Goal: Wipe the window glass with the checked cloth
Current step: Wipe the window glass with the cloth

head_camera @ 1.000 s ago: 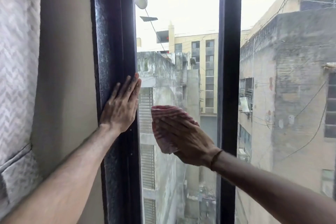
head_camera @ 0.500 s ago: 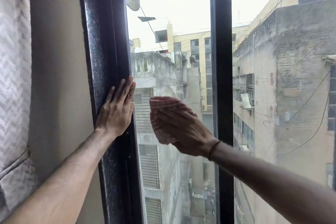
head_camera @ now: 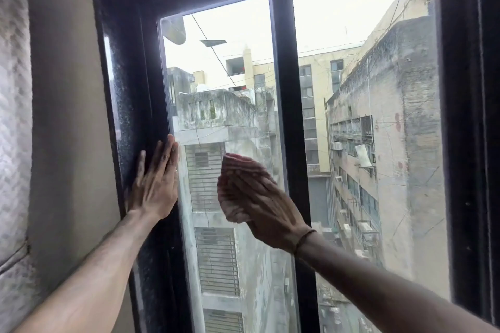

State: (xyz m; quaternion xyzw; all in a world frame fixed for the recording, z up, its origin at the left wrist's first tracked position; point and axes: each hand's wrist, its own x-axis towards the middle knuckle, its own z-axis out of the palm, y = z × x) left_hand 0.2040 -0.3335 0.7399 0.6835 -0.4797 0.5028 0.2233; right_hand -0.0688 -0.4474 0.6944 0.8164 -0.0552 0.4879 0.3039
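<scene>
Glass (head_camera: 216, 105) of the left pane sat in a black frame (head_camera: 289, 116). Right hand (head_camera: 266, 204) lay flat with fingers spread, pressing the cloth (head_camera: 232, 178) against the pane at mid-height, near the centre bar. Hand covered most of the cloth; only its pinkish upper and left edges showed, motion-blurred, check pattern not resolvable. Left hand (head_camera: 155, 184) was open, fingers together, palm flat on the frame's left upright, fingertips at the glass edge, holding nothing. Both forearms were cut off by the picture's lower edge. Curtain (head_camera: 13, 116) at far left was blurred.
</scene>
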